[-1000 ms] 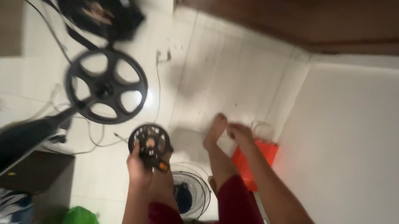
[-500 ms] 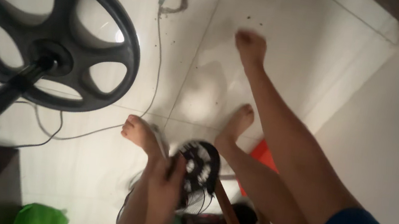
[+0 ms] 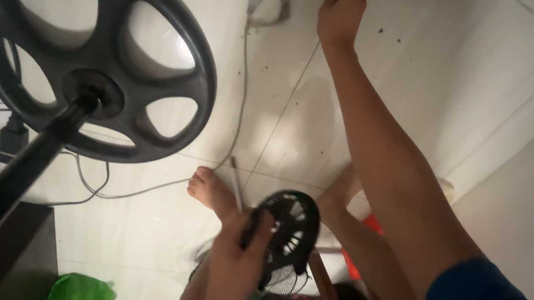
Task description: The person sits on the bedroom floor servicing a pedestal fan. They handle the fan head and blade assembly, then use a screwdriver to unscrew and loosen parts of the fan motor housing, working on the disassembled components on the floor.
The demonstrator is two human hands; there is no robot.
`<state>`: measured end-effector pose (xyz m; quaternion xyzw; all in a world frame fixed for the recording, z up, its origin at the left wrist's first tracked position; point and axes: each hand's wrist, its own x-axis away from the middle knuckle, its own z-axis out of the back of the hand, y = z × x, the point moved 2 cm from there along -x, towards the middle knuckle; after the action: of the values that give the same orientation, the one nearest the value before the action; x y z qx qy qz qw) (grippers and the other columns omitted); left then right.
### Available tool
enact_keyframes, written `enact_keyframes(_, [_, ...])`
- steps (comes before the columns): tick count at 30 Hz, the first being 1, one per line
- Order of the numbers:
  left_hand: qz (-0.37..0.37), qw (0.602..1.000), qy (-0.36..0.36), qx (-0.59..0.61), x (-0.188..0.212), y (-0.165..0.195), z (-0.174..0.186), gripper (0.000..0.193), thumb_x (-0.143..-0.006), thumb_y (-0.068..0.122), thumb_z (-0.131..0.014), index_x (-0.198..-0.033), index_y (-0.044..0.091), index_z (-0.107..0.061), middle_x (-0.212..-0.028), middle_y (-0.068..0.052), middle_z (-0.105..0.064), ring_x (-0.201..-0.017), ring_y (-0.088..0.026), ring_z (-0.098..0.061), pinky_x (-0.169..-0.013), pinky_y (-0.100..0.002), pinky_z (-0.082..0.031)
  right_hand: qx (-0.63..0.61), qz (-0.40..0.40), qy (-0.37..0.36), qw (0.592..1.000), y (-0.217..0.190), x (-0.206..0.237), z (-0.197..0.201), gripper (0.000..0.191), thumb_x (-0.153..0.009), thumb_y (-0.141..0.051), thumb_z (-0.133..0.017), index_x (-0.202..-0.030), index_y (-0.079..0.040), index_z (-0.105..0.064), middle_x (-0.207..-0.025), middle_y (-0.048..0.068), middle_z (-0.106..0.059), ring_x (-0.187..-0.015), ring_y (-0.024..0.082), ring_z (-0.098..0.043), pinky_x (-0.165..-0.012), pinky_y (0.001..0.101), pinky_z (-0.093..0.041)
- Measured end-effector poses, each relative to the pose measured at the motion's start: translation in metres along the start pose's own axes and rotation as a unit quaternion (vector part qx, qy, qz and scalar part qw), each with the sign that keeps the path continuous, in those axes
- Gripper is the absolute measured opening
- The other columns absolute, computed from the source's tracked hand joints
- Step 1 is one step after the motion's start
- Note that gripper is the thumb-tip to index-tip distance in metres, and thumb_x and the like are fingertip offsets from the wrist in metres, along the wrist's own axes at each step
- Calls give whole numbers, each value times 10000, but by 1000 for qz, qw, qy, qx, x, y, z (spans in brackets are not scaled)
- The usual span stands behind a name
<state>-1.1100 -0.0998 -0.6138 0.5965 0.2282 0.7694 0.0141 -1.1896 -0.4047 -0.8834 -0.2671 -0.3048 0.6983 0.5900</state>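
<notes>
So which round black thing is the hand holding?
The small vented black disc, gripped by the left hand. The big spoked fan base stands apart on its pole, untouched.

Round black fan motor housing gripped in the left hand

The fan motor housing (image 3: 286, 229) is a small black disc with slotted vents fanning out round its centre, its face tilted toward the camera and slightly blurred. The left hand (image 3: 235, 267) holds it by its left edge, fingers curled over the rim, above the white tiled floor. The right hand (image 3: 342, 6) reaches far out, open and flat, over the tiles.
</notes>
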Motion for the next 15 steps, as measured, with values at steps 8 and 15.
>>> enact_keyframes(8, [-22, 999, -32, 16, -4, 0, -10, 229, -909, 230, -706, -940, 5, -732, -765, -78, -642, -652, -170, -611, -602, -313, -487, 47, 148, -90, 984, 9, -3, -19, 158, -804, 89, -724, -917, -21, -709, -985, 145, -670, -913, 318, -660, -776, 389, -532])
enact_keyframes(15, [-12, 1000, -25, 12, -11, -2, -9, 231, -915, 228, -696, -935, -1, -724, -773, -77, -623, -650, -161, -599, -596, -308, -469, -57, -46, -10, 997, 36, -19, -7, 67, -827, 20, -742, -864, -24, -708, -793, 51, -769, -714, 178, -743, -658, 348, -582])
